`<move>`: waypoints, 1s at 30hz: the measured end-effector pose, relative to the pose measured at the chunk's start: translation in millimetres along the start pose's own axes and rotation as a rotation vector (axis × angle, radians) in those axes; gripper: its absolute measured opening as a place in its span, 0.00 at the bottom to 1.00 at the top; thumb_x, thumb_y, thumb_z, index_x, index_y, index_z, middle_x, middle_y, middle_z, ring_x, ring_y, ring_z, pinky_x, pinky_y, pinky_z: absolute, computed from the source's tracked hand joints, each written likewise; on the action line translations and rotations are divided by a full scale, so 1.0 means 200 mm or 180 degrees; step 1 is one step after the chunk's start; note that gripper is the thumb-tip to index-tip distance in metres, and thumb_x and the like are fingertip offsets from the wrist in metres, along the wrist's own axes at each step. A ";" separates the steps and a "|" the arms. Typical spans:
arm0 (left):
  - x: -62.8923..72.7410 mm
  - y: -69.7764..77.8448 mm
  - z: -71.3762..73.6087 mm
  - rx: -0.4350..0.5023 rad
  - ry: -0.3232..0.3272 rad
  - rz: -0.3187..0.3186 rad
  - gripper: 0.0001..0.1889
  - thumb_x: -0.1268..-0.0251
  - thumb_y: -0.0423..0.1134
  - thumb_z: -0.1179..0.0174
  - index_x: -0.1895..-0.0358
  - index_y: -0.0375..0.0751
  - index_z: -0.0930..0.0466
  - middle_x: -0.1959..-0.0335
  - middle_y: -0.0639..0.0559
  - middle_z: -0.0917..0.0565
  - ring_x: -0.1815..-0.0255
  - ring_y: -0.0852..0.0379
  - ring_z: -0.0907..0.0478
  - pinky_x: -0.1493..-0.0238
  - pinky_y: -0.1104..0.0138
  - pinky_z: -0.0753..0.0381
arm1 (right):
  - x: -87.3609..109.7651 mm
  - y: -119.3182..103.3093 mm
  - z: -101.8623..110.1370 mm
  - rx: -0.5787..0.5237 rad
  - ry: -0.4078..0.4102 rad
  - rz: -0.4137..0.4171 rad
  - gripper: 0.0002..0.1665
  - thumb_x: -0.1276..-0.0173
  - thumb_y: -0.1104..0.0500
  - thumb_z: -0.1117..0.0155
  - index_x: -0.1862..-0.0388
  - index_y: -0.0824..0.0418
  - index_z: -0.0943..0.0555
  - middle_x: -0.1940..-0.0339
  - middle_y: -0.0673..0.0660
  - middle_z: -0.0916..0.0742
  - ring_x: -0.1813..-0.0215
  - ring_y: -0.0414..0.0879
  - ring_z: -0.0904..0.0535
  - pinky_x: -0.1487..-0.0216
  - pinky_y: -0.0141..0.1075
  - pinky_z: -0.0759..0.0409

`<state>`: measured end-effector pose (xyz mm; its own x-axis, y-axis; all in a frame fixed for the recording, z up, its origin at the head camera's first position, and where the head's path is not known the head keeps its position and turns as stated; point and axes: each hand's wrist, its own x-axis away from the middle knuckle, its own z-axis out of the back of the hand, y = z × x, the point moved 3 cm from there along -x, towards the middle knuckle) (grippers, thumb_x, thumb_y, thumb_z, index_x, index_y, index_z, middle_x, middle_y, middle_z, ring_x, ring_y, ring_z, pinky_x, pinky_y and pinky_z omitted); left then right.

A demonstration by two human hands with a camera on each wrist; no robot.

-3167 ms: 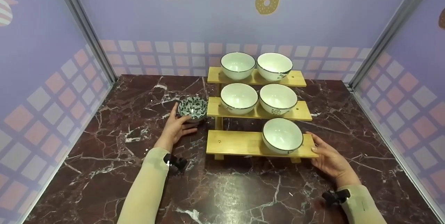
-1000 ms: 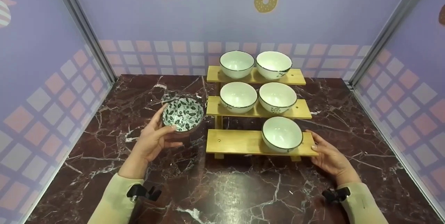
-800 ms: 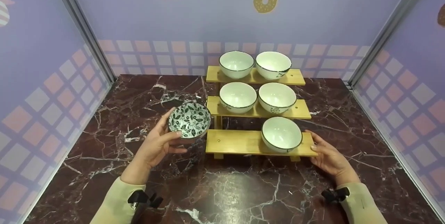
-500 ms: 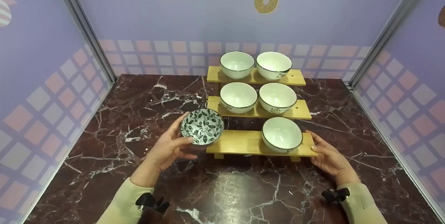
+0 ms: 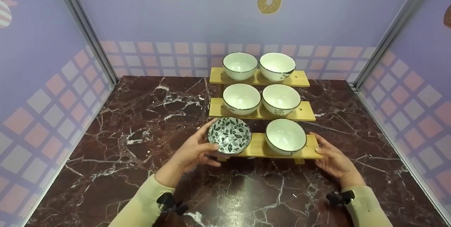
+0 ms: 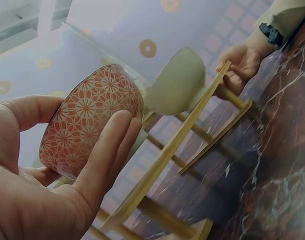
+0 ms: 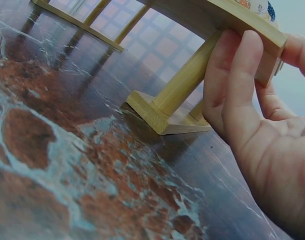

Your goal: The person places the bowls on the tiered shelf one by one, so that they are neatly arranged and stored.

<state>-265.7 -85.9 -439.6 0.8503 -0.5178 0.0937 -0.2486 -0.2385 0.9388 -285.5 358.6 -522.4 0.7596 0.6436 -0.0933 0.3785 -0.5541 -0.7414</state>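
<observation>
My left hand [image 5: 193,152] holds a small bowl [image 5: 229,135], thumb at its near rim and fingers round its side. Dark leaves pattern the inside; in the left wrist view the bowl's outside [image 6: 90,117] is red with white flowers. In the head view it overlaps the left end of the lowest board of a three-tier wooden stand [image 5: 258,146]. At that board's right end, my right hand [image 5: 333,160] pinches the wood. The right wrist view has fingers [image 7: 242,65] under the board, beside a round post [image 7: 187,75]. A white bowl [image 5: 286,136] sits on the same board's right half.
Two white bowls, left [image 5: 241,99] and right [image 5: 281,99], stand on the middle board. Two more, left [image 5: 240,65] and right [image 5: 277,66], fill the top one. A dark marbled table [image 5: 141,121] lies beneath, with patterned walls [image 5: 197,15] behind and at both sides.
The leaf-patterned bowl has been lifted from the table left of the stand and carried right and nearer, over the lowest board. My right hand stays at the board's end.
</observation>
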 end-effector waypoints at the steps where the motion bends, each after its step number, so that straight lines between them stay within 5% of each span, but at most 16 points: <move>1: -0.01 0.00 -0.01 -0.0009 -0.0018 0.0009 0.52 0.36 0.26 0.40 0.15 0.57 0.60 0.20 0.29 0.45 0.52 0.35 0.12 0.60 0.51 0.06 | 0.00 0.00 0.00 0.0002 0.0006 -0.0002 0.38 0.19 0.74 0.76 0.24 0.48 0.32 0.43 0.56 0.14 0.51 0.44 0.12 0.50 0.31 0.10; 14: -0.11 -0.04 -0.12 0.0023 -0.0101 0.0166 0.52 0.35 0.23 0.42 0.15 0.59 0.60 0.22 0.31 0.41 0.54 0.41 0.10 0.64 0.57 0.06 | 0.00 0.00 0.00 -0.0029 -0.0070 0.0003 0.38 0.20 0.74 0.77 0.23 0.47 0.33 0.41 0.56 0.15 0.49 0.45 0.11 0.48 0.32 0.10; 30: -0.15 -0.07 -0.13 0.0003 0.0013 0.0234 0.52 0.35 0.22 0.42 0.15 0.56 0.61 0.21 0.33 0.41 0.56 0.42 0.10 0.65 0.56 0.06 | -0.01 0.00 0.01 -0.0050 -0.0090 0.0021 0.38 0.20 0.74 0.77 0.24 0.48 0.33 0.41 0.56 0.15 0.50 0.45 0.12 0.49 0.31 0.10</move>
<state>-275.4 -45.3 -447.6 0.8317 -0.5306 0.1637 -0.3109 -0.2007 0.9290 -286.9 358.4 -523.9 0.7469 0.6545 -0.1169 0.3820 -0.5664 -0.7303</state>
